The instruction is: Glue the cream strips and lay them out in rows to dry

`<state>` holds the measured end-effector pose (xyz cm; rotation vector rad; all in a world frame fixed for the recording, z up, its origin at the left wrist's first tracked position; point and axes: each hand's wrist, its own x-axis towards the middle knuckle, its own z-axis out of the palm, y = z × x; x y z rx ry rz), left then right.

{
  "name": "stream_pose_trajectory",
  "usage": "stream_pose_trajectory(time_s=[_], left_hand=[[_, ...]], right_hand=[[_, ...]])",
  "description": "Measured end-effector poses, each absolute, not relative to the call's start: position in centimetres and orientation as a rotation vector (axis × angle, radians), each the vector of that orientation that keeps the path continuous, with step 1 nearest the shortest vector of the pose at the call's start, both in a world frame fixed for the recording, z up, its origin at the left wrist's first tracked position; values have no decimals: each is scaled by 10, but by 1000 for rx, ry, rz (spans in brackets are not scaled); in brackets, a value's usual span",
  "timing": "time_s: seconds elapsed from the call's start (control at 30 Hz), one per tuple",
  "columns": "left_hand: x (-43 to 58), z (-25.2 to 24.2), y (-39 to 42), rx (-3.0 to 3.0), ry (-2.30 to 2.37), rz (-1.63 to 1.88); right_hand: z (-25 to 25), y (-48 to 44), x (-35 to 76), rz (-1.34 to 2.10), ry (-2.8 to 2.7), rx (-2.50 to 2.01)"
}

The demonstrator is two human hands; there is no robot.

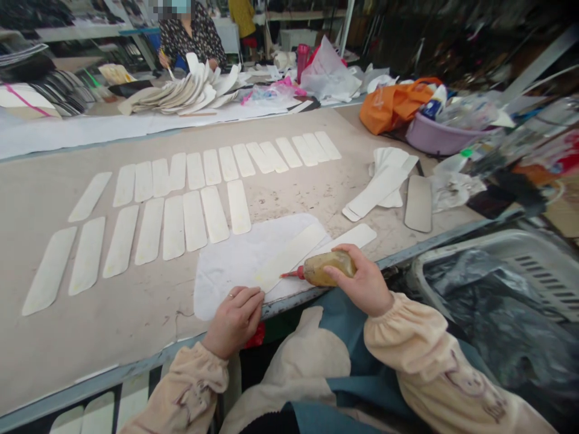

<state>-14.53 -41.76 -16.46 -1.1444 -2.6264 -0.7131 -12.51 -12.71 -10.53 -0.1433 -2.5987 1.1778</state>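
Note:
My right hand [362, 278] grips a squeeze bottle [330, 268] of amber liquid, probably glue, tilted so its red nozzle points left. The nozzle tip is at the near end of a long cream strip [292, 253] with rounded corners. That strip lies on a white sheet [221, 271] at the table's front edge. My left hand [237, 316] rests at the strip's near end, fingers bent and pressed together on it; the fingertips are partly hidden. A second cream strip [357, 236] lies just beyond the bottle, partly covered.
Two rows of similar strips [173, 226] lie across the table [289, 193]. A fanned pile of strips [384, 181] lies at right, beside a grey-brown piece [418, 204]. A purple basin [443, 135] stands behind. A plastic crate [529, 253] adjoins the front edge. Another person [192, 39] sits opposite.

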Motion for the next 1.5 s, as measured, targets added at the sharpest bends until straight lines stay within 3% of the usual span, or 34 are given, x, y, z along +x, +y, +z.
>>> stream_pose_trajectory(time_s=[0.53,0.9,1.27,1.5], left_hand=[[-148,-169,-419,-1177,-2559,-672],[-147,-167,-419,-1168,-2590,-651],[-148,-167,-418,-1100,-2578,-715],[-155,-179,-420,-1080,-2579,-728]], right_hand=[[-125,-58,-149,851,-2315,-455],[-110,-134,-140,1419,-2495,-64],[-122,-82,-157,983,-2414,-312],[-125,-63,-163,893,-2325,-397]])
